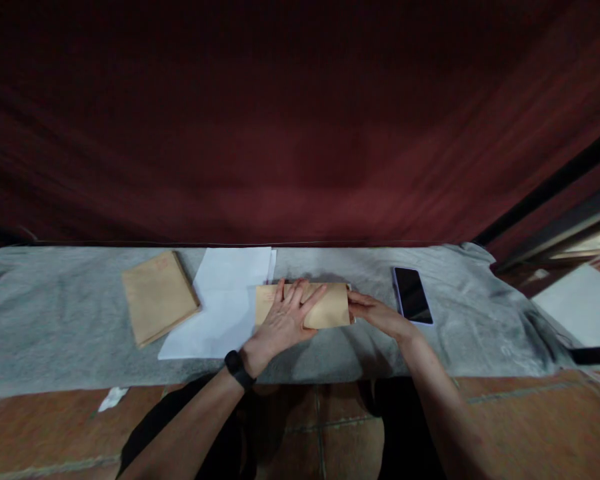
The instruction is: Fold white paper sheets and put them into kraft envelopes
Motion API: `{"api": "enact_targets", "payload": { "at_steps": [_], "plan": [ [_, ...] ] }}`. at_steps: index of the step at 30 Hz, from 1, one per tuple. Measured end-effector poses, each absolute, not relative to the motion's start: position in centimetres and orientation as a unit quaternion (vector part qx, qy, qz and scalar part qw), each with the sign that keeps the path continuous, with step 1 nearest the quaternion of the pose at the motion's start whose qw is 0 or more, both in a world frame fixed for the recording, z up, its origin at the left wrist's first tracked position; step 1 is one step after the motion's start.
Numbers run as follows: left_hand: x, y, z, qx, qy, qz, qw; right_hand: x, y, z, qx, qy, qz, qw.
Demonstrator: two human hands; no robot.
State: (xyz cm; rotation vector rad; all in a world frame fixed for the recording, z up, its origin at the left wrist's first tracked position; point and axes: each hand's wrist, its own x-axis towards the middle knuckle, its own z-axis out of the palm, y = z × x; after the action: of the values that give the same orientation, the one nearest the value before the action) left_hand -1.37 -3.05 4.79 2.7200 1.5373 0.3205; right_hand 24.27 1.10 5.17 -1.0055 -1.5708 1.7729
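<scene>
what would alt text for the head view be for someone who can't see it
A left hand spreads over a brown paper envelope on gray cloth, the right hand at its right end. White paper sheets and stacked brown envelopes lie to the left, a smartphone to the right.

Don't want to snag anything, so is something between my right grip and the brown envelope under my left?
Nothing visible: your right grip is at the right end of the brown envelope, and your left grip lies spread on top. The phone lies farther right, not between them. What the right grip covers, I can't tell.
</scene>
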Motion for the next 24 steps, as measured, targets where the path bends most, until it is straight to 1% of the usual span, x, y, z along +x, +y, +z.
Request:
{"api": "enact_targets", "payload": {
  "at_steps": [3,8,13,16,21,24],
  "plan": [
    [-1.0,-3.4,4.3,0.865,0.491,0.103,0.013,24.7,1.2,5.2,-0.381,-0.609,0.643,0.266],
    [-0.9,-3.9,4.9,0.876,0.468,0.112,0.009,25.4,0.8,4.5,-0.358,-0.554,0.728,0.188],
    [-1.0,-4.4,5.8,0.897,0.427,0.113,0.006,26.0,-0.2,4.5,-0.352,-0.502,0.775,0.153],
    [-1.1,-4.5,5.7,0.899,0.424,0.111,0.007,25.9,-0.5,4.7,-0.359,-0.498,0.774,0.159],
    [-1.2,-4.3,4.9,0.897,0.430,0.103,0.017,25.5,-0.2,4.5,-0.389,-0.553,0.708,0.205],
    [-0.9,-4.3,4.9,0.900,0.424,0.100,0.012,25.5,-0.3,3.6,-0.409,-0.539,0.713,0.185]
  ]
}}
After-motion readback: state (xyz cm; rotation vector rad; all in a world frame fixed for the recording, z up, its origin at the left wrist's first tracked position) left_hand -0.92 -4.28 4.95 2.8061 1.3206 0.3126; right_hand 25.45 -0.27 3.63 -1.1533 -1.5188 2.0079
